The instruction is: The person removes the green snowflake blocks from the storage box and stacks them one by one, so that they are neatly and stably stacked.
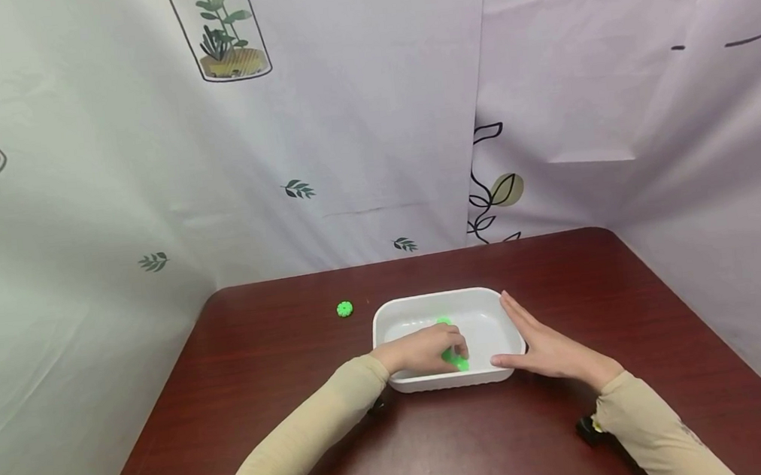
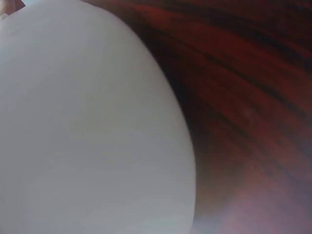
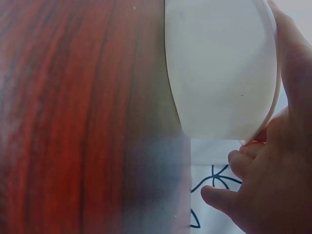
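A white plastic basin (image 1: 427, 381) stands on the table, and its outer wall (image 2: 97, 126) fills much of the left wrist view. Inside it lie several bright green pieces (image 1: 462, 364). My left hand (image 1: 424, 349) reaches into the basin over its left side, fingers bent down at the green pieces. Whether it pinches one is hidden. My right hand (image 1: 548, 347) rests against the basin's right end, with its fingers straight and spread. Its thumb lies over the front rim and its forefinger reaches to the far corner. To the left, a green flower-shaped disc (image 1: 344, 309) lies on the table.
The dark red wooden table (image 1: 280, 337) runs back to a pale cloth wall (image 1: 370, 118) printed with plants and leaves. Cloth also hangs on the left and right. A small black object (image 1: 591, 430) shows at the right sleeve.
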Action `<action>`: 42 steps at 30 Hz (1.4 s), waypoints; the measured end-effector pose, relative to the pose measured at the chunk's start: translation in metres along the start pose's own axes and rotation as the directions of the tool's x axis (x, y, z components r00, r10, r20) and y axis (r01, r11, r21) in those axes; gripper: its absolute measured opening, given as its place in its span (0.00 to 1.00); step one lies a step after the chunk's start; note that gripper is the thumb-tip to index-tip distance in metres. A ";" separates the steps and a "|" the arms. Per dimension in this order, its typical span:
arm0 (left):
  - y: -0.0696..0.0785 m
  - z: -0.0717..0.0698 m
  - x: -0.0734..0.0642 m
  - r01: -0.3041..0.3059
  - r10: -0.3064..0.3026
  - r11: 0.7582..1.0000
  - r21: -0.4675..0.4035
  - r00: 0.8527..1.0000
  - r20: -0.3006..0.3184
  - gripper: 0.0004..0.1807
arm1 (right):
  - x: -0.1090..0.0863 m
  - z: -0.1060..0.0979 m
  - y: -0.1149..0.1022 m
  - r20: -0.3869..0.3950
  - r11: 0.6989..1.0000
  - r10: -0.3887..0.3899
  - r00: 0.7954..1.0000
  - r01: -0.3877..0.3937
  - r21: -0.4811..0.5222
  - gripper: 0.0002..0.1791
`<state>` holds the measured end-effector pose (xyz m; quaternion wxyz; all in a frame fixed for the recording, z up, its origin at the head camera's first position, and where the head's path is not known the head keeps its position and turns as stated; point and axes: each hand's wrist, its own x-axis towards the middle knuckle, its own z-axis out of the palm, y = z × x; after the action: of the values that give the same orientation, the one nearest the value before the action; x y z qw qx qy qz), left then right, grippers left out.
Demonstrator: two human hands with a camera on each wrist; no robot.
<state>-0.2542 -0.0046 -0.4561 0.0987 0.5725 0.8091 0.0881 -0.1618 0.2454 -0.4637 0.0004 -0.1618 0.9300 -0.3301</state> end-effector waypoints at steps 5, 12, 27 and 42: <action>0.000 0.000 0.001 -0.001 0.001 1.000 -0.001 1.000 0.012 0.12 | 0.000 0.000 0.000 0.005 1.000 0.000 1.000 0.000 -0.003 0.63; 0.001 0.000 0.002 0.012 -0.012 1.000 -0.012 1.000 0.023 0.12 | -0.002 -0.001 0.000 0.000 1.000 -0.005 1.000 0.005 0.004 0.63; 0.006 0.002 -0.003 -0.002 0.002 1.000 0.018 1.000 0.003 0.10 | -0.004 0.001 0.000 0.003 1.000 0.004 1.000 -0.004 0.007 0.63; -0.010 -0.028 -0.011 0.077 -0.089 0.993 -0.088 0.987 -0.133 0.18 | 0.001 -0.001 0.001 0.019 0.999 0.013 1.000 -0.014 0.035 0.64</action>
<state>-0.2671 -0.0193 -0.4313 0.0700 0.5264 0.8328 0.1562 -0.1633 0.2464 -0.4629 0.0142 -0.1587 0.9250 -0.3449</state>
